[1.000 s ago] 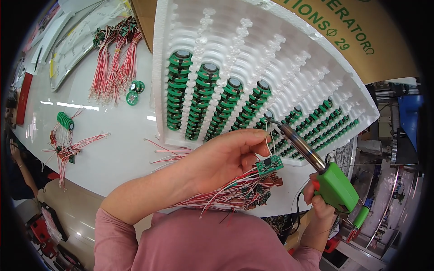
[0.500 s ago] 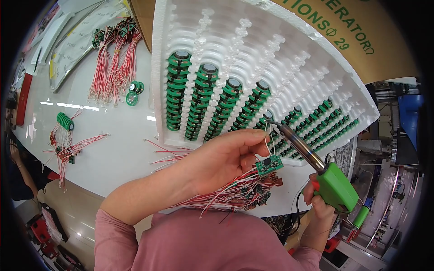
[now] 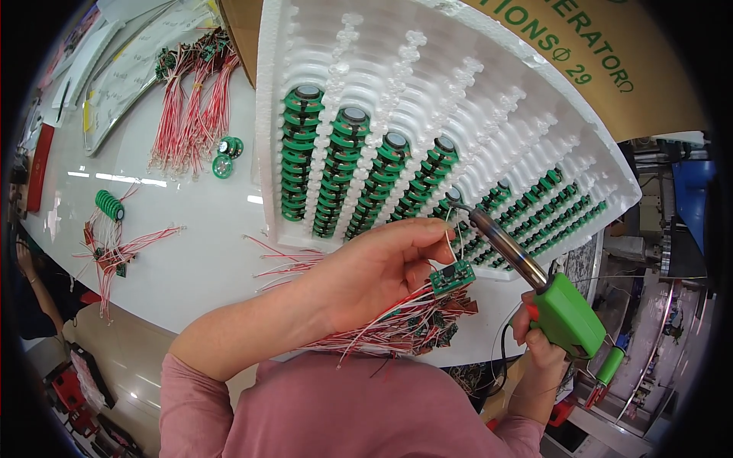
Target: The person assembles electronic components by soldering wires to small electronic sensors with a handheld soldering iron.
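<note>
My left hand [image 3: 397, 256] is closed in a pinch on thin white wires that run from a small green circuit board [image 3: 453, 277]. The board hangs just below my fingertips. A green soldering gun [image 3: 569, 314] is gripped in my right hand [image 3: 540, 351], its long metal barrel slanting up to the left. Its tip touches, or nearly touches, a small round speaker [image 3: 453, 194] with a green rim, at the top of a row in the white foam tray [image 3: 489, 126]. Beneath my left wrist lies a bundle of red and white wires [image 3: 382, 324] with more boards.
Several rows of round green-rimmed speakers [image 3: 298, 160] stand in the tray, which leans against a cardboard box [image 3: 611, 53]. Bundled wired boards [image 3: 191, 107] and a few loose speakers [image 3: 223, 166] lie to the left. A dark cable [image 3: 502, 359] hangs by my right hand.
Almost everything holds still. The circuit board has shifted very slightly left; both hands keep their grips and the soldering tip stays by the same speaker.
</note>
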Action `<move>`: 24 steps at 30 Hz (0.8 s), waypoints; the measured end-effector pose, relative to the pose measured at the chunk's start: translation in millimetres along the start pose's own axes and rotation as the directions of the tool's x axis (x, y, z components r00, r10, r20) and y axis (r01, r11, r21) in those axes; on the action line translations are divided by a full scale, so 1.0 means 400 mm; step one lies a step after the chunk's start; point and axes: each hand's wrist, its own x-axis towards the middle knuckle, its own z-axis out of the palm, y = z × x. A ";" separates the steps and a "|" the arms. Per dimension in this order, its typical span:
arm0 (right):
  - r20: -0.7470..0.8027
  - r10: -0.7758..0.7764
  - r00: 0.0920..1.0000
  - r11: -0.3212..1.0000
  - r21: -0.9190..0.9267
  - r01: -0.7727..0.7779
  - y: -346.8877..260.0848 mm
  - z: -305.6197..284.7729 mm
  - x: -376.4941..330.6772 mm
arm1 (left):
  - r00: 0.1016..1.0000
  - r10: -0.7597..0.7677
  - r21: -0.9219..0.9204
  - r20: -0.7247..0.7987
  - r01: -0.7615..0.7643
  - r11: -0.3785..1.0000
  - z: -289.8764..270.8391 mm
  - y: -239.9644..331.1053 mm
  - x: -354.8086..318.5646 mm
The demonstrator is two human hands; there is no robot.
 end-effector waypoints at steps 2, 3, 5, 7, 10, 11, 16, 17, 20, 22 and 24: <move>0.032 0.036 0.999 0.999 0.016 -0.036 -0.009 -0.013 -0.004 | 1.000 -0.002 -0.007 0.017 0.002 1.000 -0.001 0.001 0.001; 0.064 0.071 0.995 0.997 0.030 -0.073 -0.012 -0.016 -0.006 | 1.000 0.007 0.008 0.006 -0.007 1.000 0.001 0.002 0.001; 0.030 0.037 0.999 0.998 0.045 -0.038 -0.004 -0.012 -0.009 | 1.000 0.015 0.025 -0.004 -0.015 1.000 0.000 0.000 0.001; -0.005 0.003 1.000 0.998 0.059 -0.003 0.005 -0.009 -0.013 | 0.999 0.037 0.041 0.012 -0.038 0.998 -0.004 -0.003 0.004; -0.058 -0.023 0.998 1.000 0.018 0.024 0.009 -0.008 -0.015 | 1.000 0.002 0.014 0.000 -0.002 1.000 0.001 0.000 0.000; -0.047 -0.014 0.999 1.000 0.009 0.015 0.006 -0.008 -0.012 | 1.000 0.003 0.015 -0.001 -0.003 1.000 0.001 0.000 0.000; -0.024 0.042 0.999 0.999 0.032 -0.041 -0.018 -0.001 0.000 | 1.000 0.019 0.030 -0.003 -0.019 0.999 -0.001 -0.001 0.003; -0.003 0.062 0.998 0.997 0.038 -0.062 -0.022 0.000 0.002 | 1.000 0.019 0.029 -0.003 -0.019 0.999 0.000 -0.001 0.002; 0.003 0.076 0.997 0.996 0.047 -0.076 -0.024 0.004 0.002 | 0.999 0.032 0.020 0.021 -0.032 0.999 0.007 0.002 -0.004; -0.011 0.070 0.998 0.996 0.050 -0.069 -0.021 0.006 0.001 | 0.999 0.032 0.014 0.009 -0.032 0.999 0.011 0.002 -0.004; -0.031 0.054 0.998 0.997 0.049 -0.053 -0.017 0.007 -0.001 | 1.000 0.023 0.016 0.008 -0.023 1.000 0.007 0.001 -0.003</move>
